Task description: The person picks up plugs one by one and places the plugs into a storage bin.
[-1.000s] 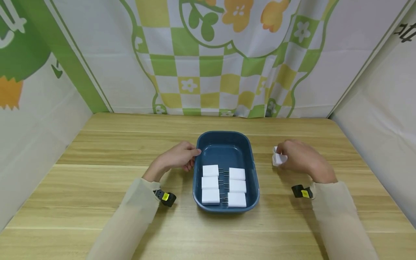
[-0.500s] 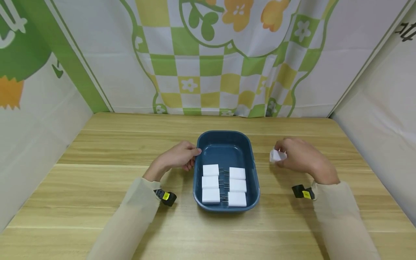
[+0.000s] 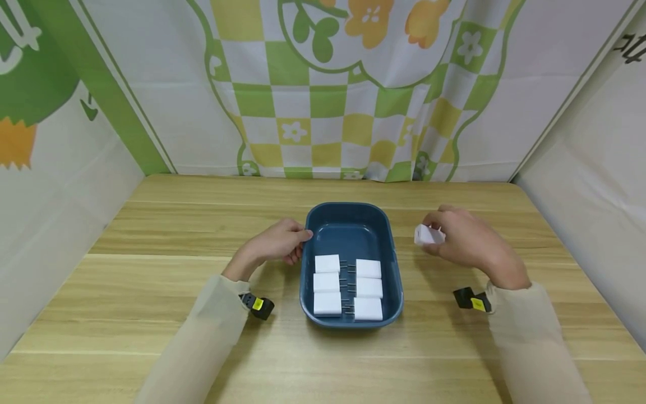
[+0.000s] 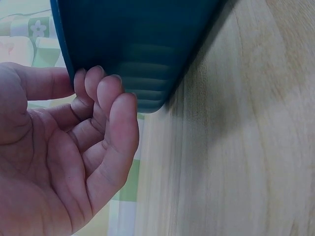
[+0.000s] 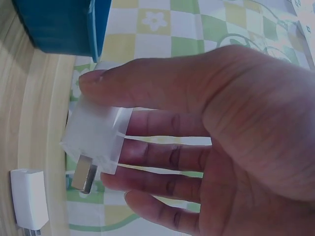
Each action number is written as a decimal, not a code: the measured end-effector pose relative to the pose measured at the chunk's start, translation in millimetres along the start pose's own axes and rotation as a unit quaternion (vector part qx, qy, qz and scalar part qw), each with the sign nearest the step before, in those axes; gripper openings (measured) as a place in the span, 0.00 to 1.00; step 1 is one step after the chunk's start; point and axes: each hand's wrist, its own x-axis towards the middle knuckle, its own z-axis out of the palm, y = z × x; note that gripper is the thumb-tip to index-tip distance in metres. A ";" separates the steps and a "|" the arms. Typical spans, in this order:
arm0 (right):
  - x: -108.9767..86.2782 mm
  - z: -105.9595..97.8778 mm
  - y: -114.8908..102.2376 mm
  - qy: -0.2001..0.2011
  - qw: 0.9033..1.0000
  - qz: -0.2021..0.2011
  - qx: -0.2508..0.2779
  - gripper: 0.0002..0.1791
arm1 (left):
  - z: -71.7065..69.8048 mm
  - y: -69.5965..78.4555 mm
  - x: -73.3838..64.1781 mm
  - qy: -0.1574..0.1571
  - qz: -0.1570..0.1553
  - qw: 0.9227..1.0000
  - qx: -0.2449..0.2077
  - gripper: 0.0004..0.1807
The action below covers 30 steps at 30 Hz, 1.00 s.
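Observation:
A blue tray (image 3: 347, 213) sits on the table with several white plug chargers (image 3: 327, 283) in two columns in its near half, prongs facing inward. At the tray's left rim my left hand (image 3: 282, 242) pinches the edge. In the left wrist view the thumb is on the rim and the curled fingers lie against the outer wall (image 4: 147, 59). My right hand (image 3: 466, 238), to the right of the tray, holds a white plug charger (image 5: 96, 130) between thumb and fingers, metal prongs showing. Another white charger (image 5: 29, 199) stands on the table below it, hidden in the head view.
The wooden table (image 3: 166, 224) runs back to a checked curtain (image 3: 328, 112). White cloth hangs along the left and right sides. Each wrist wears a small black camera, the left one (image 3: 258, 306) close to the tabletop.
My right hand has picked up a charger, raising it slightly and tilting it as it moves a little toward the tray. The left hand and tray stay in place.

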 end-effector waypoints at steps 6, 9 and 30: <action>-1.1 -1.3 -5.6 0.015 1.000 -0.014 0.005 0.21 | -0.4 -1.8 0.5 0.000 0.005 1.000 0.002 0.22; -1.3 -2.1 -8.0 0.022 0.999 -0.024 0.003 0.21 | 0.0 -1.3 0.8 -0.002 0.003 1.000 0.002 0.22; -1.1 -5.9 -19.8 0.044 0.998 -0.054 -0.007 0.22 | -0.5 2.3 -1.4 -0.002 -0.004 1.000 0.004 0.22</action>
